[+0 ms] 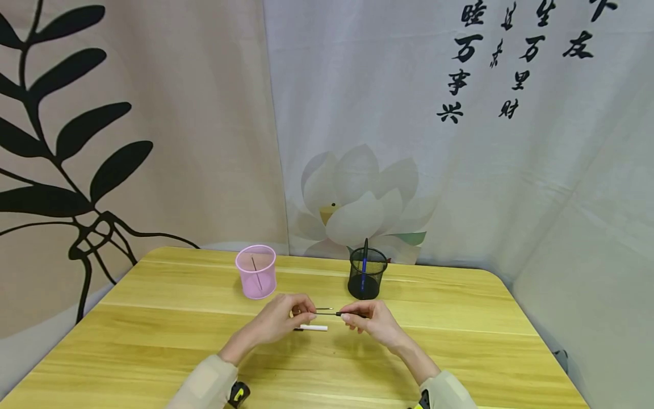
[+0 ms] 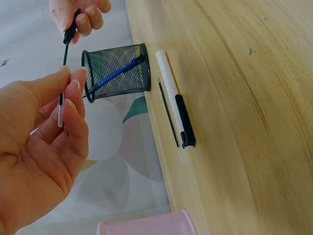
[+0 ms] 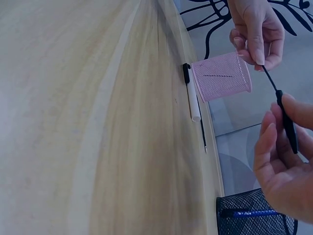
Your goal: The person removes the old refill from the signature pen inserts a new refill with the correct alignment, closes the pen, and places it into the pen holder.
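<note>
In the head view my left hand (image 1: 283, 318) pinches a thin dark pen refill (image 1: 325, 313) between thumb and fingertips. Its clear tail end pokes out below the fingers in the left wrist view. My right hand (image 1: 378, 325) holds a black tapered pen section (image 3: 287, 125) between thumb and fingers, and the refill's other end meets it. Both hands are raised over the table. Beneath them lies a white pen barrel (image 2: 168, 76) with a black clip part (image 2: 185, 120). A second refill (image 2: 168, 115) lies alongside that barrel.
A pink mesh pen cup (image 1: 256, 272) with a thin dark stick showing in it stands behind my left hand. Behind my right hand is a black mesh pen cup (image 1: 367, 275) containing a blue pen (image 1: 364, 267). A curtain (image 1: 204, 142) hangs behind the wooden table (image 1: 460, 329).
</note>
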A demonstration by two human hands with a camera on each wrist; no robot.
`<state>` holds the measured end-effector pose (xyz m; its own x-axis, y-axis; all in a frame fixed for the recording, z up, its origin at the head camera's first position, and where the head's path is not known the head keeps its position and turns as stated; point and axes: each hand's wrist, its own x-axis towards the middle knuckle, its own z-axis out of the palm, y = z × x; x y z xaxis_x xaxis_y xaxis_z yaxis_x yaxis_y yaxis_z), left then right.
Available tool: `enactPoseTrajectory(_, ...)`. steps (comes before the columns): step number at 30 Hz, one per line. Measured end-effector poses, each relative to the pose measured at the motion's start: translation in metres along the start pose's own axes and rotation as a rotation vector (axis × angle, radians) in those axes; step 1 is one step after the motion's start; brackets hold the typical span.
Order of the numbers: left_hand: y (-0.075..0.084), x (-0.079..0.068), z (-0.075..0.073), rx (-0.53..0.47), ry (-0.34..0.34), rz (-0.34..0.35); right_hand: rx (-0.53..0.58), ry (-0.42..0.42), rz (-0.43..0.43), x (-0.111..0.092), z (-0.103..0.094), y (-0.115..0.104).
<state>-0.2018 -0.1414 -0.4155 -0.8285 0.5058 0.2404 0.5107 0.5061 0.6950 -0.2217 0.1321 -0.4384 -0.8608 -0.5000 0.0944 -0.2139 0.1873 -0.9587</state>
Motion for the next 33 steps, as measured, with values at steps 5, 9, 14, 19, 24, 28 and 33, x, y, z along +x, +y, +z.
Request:
enactPoseTrajectory(5, -0.001, 0.001, 0.002, -0.009, -0.013, -0.014, 0.000, -0.006, -0.003, 0.000, -0.001, 0.000)
enactPoseTrajectory(9, 0.001, 0.001, 0.002, -0.012, -0.023, -0.019, -0.008, -0.006, -0.007, 0.000, -0.001, -0.001)
enactPoseTrajectory(14, 0.001, 0.001, 0.003, -0.022, -0.030, -0.008, -0.020, -0.014, -0.017, 0.000, -0.001, -0.001)
enactPoseTrajectory(19, -0.051, 0.008, 0.019, 0.004, -0.005, 0.121, -0.037, -0.025, -0.029, 0.000, 0.000, -0.002)
enactPoseTrajectory(24, -0.106, 0.017, 0.041, 0.057, 0.025, 0.193, -0.036, -0.032, -0.034, 0.000, 0.001, -0.002)
enactPoseTrajectory(28, -0.110, 0.021, 0.046, 0.074, 0.007, 0.143, -0.026, -0.039, -0.044, 0.000, 0.001, -0.002)
enactPoseTrajectory(33, -0.103, 0.021, 0.046, 0.044, -0.011, 0.070, -0.020, -0.036, -0.045, 0.001, 0.002, -0.001)
